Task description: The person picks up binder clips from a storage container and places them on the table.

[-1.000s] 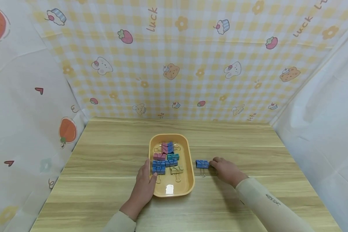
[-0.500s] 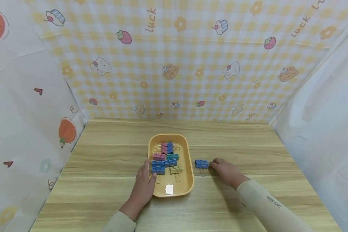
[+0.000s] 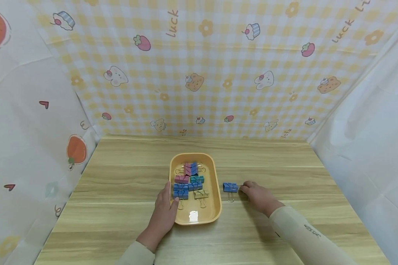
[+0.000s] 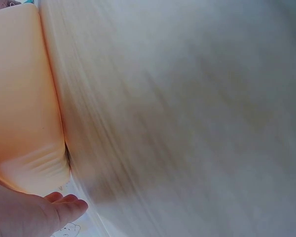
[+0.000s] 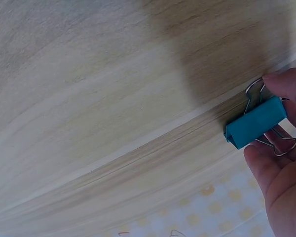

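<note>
My left hand [image 3: 163,213] holds the left side of a yellow tray [image 3: 217,195], thumb over the rim and fingers along the outer wall. In the left wrist view, the left fingers [image 4: 71,209] show beside the tray wall [image 4: 24,98]. To the right of the tray, my right hand [image 3: 259,195] is low over the table. The right wrist view shows its thumb and fingers around a teal binder clip [image 5: 256,123] with wire handles spread; the head view mostly hides this clip. A blue binder clip [image 3: 230,187] lies between the tray and right hand.
Inside the tray are several binder clips: pink [image 3: 181,179], blue [image 3: 180,194], green [image 3: 197,179] and a gold one [image 3: 201,194]. The wooden table [image 3: 129,165] runs back to a checked cloth [image 3: 232,59]. White cloths hang at both sides.
The view has shifted slightly. Both hands, the tray and the clips otherwise hold the same places.
</note>
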Motion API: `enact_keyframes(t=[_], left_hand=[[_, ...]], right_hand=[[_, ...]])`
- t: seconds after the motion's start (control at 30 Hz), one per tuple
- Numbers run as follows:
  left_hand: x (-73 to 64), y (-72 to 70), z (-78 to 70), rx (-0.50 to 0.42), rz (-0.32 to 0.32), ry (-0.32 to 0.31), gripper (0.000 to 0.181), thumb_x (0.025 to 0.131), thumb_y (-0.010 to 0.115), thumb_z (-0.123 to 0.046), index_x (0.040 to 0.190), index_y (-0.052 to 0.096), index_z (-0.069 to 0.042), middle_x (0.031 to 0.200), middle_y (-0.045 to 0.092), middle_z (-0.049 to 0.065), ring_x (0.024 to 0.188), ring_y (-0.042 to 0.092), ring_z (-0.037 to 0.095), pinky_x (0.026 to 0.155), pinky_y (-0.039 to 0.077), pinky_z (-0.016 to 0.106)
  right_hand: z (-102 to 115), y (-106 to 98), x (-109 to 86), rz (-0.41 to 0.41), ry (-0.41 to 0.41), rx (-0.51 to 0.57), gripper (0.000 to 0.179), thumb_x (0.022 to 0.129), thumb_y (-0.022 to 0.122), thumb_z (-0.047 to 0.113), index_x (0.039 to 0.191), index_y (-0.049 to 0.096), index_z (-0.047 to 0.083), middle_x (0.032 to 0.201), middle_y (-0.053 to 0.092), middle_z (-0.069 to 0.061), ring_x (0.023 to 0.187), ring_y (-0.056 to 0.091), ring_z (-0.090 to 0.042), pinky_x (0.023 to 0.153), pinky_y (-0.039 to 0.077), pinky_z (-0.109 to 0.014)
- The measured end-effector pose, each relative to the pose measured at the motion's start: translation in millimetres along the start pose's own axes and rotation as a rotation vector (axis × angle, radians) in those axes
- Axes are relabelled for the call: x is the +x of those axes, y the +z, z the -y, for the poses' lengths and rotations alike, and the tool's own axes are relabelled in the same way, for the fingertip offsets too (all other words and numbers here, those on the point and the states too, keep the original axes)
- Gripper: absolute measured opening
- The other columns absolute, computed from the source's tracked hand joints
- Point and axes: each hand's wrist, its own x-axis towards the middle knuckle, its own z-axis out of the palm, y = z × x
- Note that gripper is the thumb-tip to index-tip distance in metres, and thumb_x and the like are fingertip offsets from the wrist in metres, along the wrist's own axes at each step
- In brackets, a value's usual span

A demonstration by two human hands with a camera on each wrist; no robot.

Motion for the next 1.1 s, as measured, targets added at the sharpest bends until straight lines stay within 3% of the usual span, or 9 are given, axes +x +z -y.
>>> enact_keyframes(t=[0.33, 0.57, 0.83, 1.1], left_hand=[[-0.9, -2.0, -1.4, -0.011, 0.0, 0.01, 0.067, 0.102, 0.043, -0.022, 0.155, 0.006, -0.008, 0.152, 0.02, 0.027, 0.141, 0.02, 0.047, 0.109, 0.024, 0.063], [-1.5, -2.2, -1.4, -0.007, 0.004, -0.002, 0.067, 0.102, 0.043, -0.022, 0.155, 0.005, -0.008, 0.153, 0.019, 0.027, 0.141, 0.019, 0.047, 0.109, 0.025, 0.063], [-3.9, -3.8, -6.3, -0.005, 0.001, 0.0, 0.066, 0.102, 0.044, -0.021, 0.155, 0.007, -0.007, 0.153, 0.02, 0.027, 0.14, 0.02, 0.047, 0.109, 0.026, 0.062], [-4.8, -4.6, -6.2, -0.005, -0.003, 0.005, 0.066, 0.102, 0.044, -0.022, 0.155, 0.007, -0.007, 0.152, 0.021, 0.028, 0.14, 0.021, 0.047, 0.109, 0.026, 0.063]], right_hand=[[3, -3, 4.2, 0.013, 0.029, 0.006, 0.032, 0.085, 0.065, -0.005, 0.117, 0.065, 0.002, 0.119, 0.059, -0.015, 0.11, 0.058, -0.033, 0.089, 0.052, -0.045], [6, -15, 8.2, -0.043, 0.006, -0.017, 0.039, 0.079, 0.076, 0.005, 0.116, 0.065, 0.001, 0.119, 0.059, -0.02, 0.107, 0.059, -0.037, 0.085, 0.054, -0.046], [10, -23, 12.3, -0.084, 0.021, -0.006, 0.045, 0.079, 0.076, 0.005, 0.121, 0.061, -0.001, 0.125, 0.056, -0.023, 0.112, 0.056, -0.04, 0.085, 0.053, -0.048], [21, -30, 18.8, -0.146, 0.042, 0.025, 0.054, 0.082, 0.076, 0.012, 0.13, 0.055, 0.002, 0.136, 0.049, -0.022, 0.124, 0.049, -0.04, 0.096, 0.047, -0.05]])
